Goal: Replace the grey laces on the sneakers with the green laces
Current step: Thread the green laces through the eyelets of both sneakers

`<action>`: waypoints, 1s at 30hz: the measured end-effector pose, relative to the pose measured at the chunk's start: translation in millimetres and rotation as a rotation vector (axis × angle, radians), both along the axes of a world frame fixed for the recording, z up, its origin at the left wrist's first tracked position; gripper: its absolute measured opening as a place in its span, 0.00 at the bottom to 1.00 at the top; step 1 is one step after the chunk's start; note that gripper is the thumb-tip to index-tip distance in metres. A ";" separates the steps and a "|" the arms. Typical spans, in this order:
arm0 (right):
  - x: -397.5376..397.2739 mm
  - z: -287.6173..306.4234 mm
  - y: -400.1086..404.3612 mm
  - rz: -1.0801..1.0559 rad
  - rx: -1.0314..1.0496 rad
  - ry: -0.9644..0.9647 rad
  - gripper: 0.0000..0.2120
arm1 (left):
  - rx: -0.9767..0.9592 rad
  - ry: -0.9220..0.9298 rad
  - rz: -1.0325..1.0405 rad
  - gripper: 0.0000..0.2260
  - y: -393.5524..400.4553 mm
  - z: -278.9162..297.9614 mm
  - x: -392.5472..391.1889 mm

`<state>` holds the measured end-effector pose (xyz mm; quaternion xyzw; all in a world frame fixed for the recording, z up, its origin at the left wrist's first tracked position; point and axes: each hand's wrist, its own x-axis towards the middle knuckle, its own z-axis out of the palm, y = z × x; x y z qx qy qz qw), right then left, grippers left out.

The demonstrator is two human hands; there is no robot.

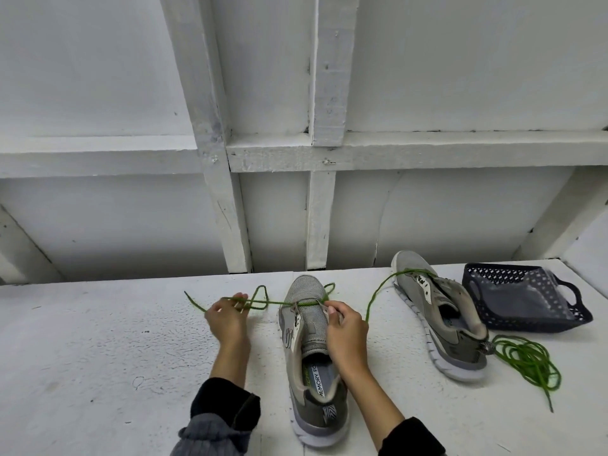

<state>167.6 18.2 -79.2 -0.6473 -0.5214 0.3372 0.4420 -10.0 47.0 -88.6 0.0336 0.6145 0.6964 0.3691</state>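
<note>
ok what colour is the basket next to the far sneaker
Dark navy basket with a perforated pattern, in the head view.

Basket [523,301] contents blurred, perhaps grey laces; forearms cut off.

Bare tabletop [98,357] lies left; second sneaker [437,320] and basket [523,301] crowd right.

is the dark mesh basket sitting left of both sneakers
No, the dark blue perforated plastic basket sits at the far right of the white table, beyond the second grey sneaker.
</note>
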 end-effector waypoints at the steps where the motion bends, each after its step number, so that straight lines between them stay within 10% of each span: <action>1: -0.3 -0.5 0.4 0.003 -0.001 -0.003 0.11 | 0.043 -0.092 0.063 0.06 1.5 3.0 -8.6; 11: 0.2 -0.1 0.9 -0.007 0.013 -0.014 0.10 | -0.109 1.213 -0.761 0.06 -17.7 -11.9 15.1; 30: -6.7 2.1 -2.2 0.004 -0.012 -0.087 0.12 | -0.599 1.061 -0.166 0.05 -16.4 -5.9 16.0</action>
